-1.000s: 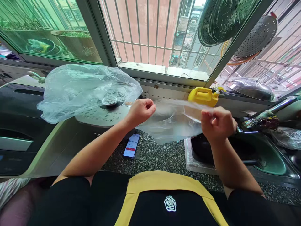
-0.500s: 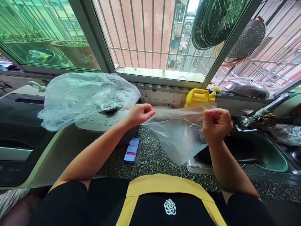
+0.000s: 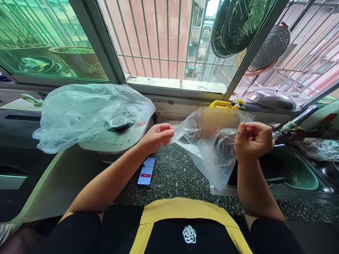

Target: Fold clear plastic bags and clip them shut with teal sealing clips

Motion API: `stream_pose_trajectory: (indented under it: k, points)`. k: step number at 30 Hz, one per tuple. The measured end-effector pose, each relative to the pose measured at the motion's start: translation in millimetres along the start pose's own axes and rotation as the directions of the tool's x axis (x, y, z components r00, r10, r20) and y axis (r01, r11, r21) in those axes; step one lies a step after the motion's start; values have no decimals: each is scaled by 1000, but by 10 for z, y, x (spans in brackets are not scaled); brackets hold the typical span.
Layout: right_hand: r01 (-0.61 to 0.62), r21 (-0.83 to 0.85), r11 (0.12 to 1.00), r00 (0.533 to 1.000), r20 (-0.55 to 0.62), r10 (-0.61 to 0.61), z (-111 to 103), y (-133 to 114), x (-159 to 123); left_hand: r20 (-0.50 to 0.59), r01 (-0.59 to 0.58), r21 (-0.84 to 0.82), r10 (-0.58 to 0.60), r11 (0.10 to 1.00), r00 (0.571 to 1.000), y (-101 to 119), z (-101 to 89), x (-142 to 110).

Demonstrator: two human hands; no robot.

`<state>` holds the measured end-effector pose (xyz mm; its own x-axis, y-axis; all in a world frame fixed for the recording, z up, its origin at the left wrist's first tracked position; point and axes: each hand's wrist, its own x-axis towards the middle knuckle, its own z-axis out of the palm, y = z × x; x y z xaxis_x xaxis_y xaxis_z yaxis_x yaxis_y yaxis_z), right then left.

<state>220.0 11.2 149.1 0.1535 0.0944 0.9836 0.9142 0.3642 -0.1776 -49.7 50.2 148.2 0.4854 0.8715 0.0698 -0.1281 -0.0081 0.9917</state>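
Note:
A clear plastic bag [image 3: 212, 148] hangs stretched between my two hands, above the speckled counter [image 3: 174, 173]. My left hand [image 3: 156, 137] pinches its left edge, fingers closed. Closed in a fist, my right hand [image 3: 253, 141] grips the bag's right side. The bag's lower end droops to a point over the counter near the sink. Through the film a yellow jug [image 3: 221, 104] shows behind it. Below my left hand a phone [image 3: 146, 171] with a lit timer screen lies on the counter.
A white appliance [image 3: 116, 139] stands at left under a large crumpled plastic bag [image 3: 87, 113]. At right are a green sink [image 3: 304, 173] and a faucet [image 3: 299, 121]. Steamer racks [image 3: 238, 31] hang by the barred window. A black appliance [image 3: 21, 148] stands far left.
The bag's upper part has risen and spread, now covering more of the yellow jug. My right hand has moved slightly right, and the view has shifted a little.

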Motion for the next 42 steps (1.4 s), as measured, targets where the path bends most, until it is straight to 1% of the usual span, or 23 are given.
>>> stream_pose_trajectory:
  k: [2, 4, 5, 7, 10, 13, 17, 20, 22, 23, 25, 28, 31, 36, 39, 42]
  points:
    - [160, 18, 987, 987, 29, -160, -17, -122, -71, -4, 14, -153, -14, 988, 1000, 60, 137, 2]
    - [288, 112, 951, 950, 90, -299, -20, -277, -149, -23, 12, -239, -18, 971, 1000, 107, 274, 10]
    - [318, 174, 932, 932, 124, -341, -16, -358, -186, -37, 7, -270, -17, 963, 999, 124, 339, 15]
    - [320, 280, 905, 910, 174, -376, 3, -505, -252, -65, -12, -316, -8, 949, 998, 145, 460, 23]
    - [283, 357, 890, 906, 205, -371, 42, -648, -309, -103, -64, -334, 32, 940, 994, 137, 598, 32]
    - [224, 368, 902, 932, 190, -309, 68, -691, -325, -132, -114, -300, 78, 947, 988, 78, 660, 43]
    - [162, 357, 920, 947, 205, -246, 77, -669, -357, -162, -173, -212, 141, 962, 977, -47, 645, 71]
    - [104, 345, 933, 955, 227, -191, 77, -641, -389, -170, -190, -164, 162, 968, 972, -122, 620, 94]
    - [64, 336, 940, 964, 221, -145, 79, -629, -394, -174, -202, -150, 176, 968, 969, -153, 615, 103]
    - [64, 329, 942, 966, 215, -141, 81, -627, -390, -174, -206, -148, 180, 967, 968, -164, 616, 106]
    - [113, 313, 943, 960, 212, -186, 89, -634, -376, -168, -206, -154, 180, 966, 969, -179, 622, 106]
    - [225, 290, 930, 923, 242, -299, 111, -662, -367, -165, -187, -172, 158, 967, 973, -185, 632, 97]
    - [284, 277, 918, 898, 259, -356, 130, -687, -389, -175, -174, -195, 140, 965, 974, -175, 638, 86]
    - [316, 280, 906, 876, 280, -392, 138, -674, -430, -154, -125, -277, 84, 953, 985, -155, 637, 86]
    - [307, 275, 911, 877, 290, -383, 150, -656, -442, -156, -117, -310, 71, 944, 985, -144, 636, 87]
    - [300, 256, 919, 884, 287, -369, 174, -663, -460, -143, -128, -315, 86, 940, 986, -126, 639, 86]
